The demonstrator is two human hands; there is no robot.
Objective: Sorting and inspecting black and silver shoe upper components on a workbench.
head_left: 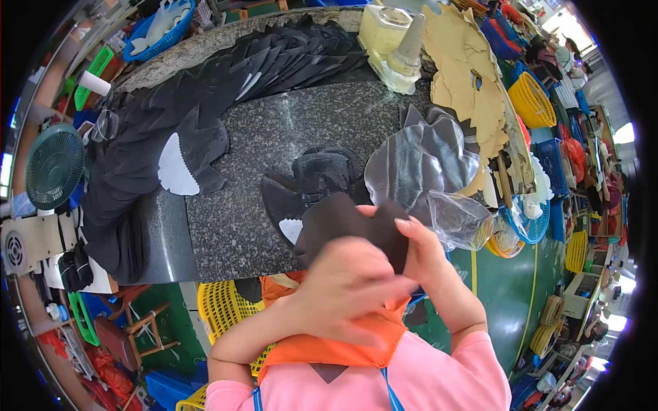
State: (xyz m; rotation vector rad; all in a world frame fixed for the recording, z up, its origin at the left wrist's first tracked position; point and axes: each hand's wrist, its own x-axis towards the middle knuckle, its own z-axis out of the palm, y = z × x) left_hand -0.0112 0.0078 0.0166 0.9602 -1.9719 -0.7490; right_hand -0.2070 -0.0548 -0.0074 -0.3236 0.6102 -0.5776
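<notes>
A curved, dark leather-like piece (336,222) is held up over the near edge of the speckled stone slab (240,236). My right hand (421,253) grips its right end, thumb on the near face and a fingertip showing at the top edge. My left hand (346,274) crosses in front of the piece, smeared by motion; whether its fingers pinch anything is unclear. Just beyond, black cut pieces (322,168) lie on the slab, one with a white patch (291,229). To the right is a pile under clear plastic film (418,164).
Overlapping black pieces (274,65) curve along the table's far and left sides, one bearing a white patch (179,166). A pale block-shaped container (384,27) and a grey cone-topped bottle (411,44) stand behind. Tan sheet material (466,75) covers the right edge. A yellow basket (223,308) sits below.
</notes>
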